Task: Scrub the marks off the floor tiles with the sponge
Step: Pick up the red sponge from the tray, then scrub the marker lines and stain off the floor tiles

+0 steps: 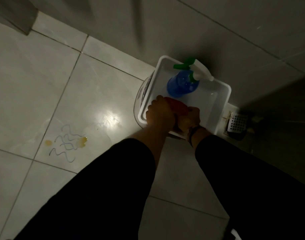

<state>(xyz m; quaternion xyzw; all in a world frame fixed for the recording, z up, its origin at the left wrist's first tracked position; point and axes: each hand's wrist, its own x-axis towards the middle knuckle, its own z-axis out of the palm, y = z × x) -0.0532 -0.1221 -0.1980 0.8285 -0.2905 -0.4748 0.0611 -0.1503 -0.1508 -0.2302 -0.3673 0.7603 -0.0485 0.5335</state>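
Observation:
Both my hands are closed around a red sponge (180, 105) over the near end of a white plastic tub (222, 103). My left hand (159, 113) grips it from the left, and my right hand (189, 119) grips it from the right. Only the sponge's upper part shows between them. Dark squiggly pen marks (65, 144) and two yellowish stains (82, 141) lie on a pale floor tile (96, 87) to the left of my arms.
A blue spray bottle (180, 84) with a green and white trigger head lies in the tub's far half. The tub rests on a round container (141, 94) against the wall. A metal floor drain cover (236, 122) sits to the right. Black sleeves fill the foreground.

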